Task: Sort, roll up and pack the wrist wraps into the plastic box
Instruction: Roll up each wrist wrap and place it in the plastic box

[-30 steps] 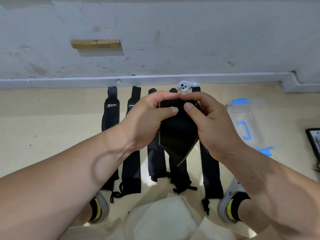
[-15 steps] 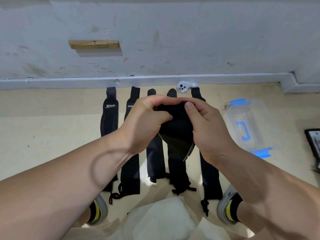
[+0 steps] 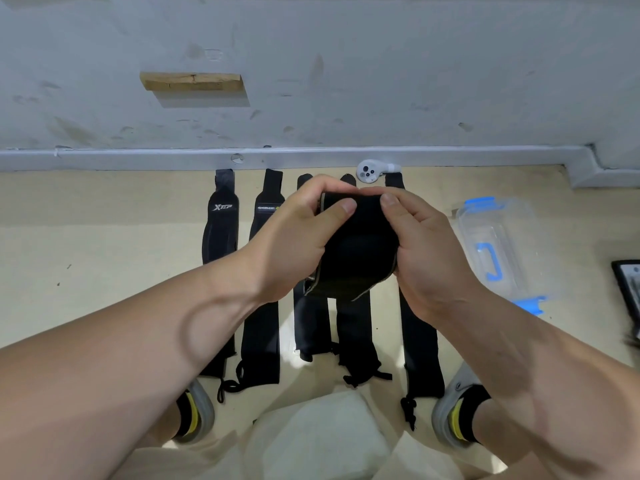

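Observation:
Both hands hold a black wrist wrap (image 3: pixel 356 251) above the floor, most of it wound into a thick roll with a short tail hanging below. My left hand (image 3: pixel 298 237) grips the roll's left side, thumb across the top. My right hand (image 3: pixel 422 244) grips the right side, thumb pressing the top edge. Several more black wrist wraps (image 3: pixel 221 237) lie flat in a row on the beige floor beneath my arms, partly hidden. The clear plastic box (image 3: pixel 498 244) with blue clips sits to the right.
A white controller (image 3: pixel 369 170) lies by the baseboard behind the wraps. A dark flat object (image 3: pixel 628 289) shows at the right edge. My shoes (image 3: pixel 453 410) flank the near ends of the wraps. A grey wall closes the far side.
The hanging tail of the held wrap has grown shorter and the roll thicker as my hands wound it. The hands stayed in nearly the same place.

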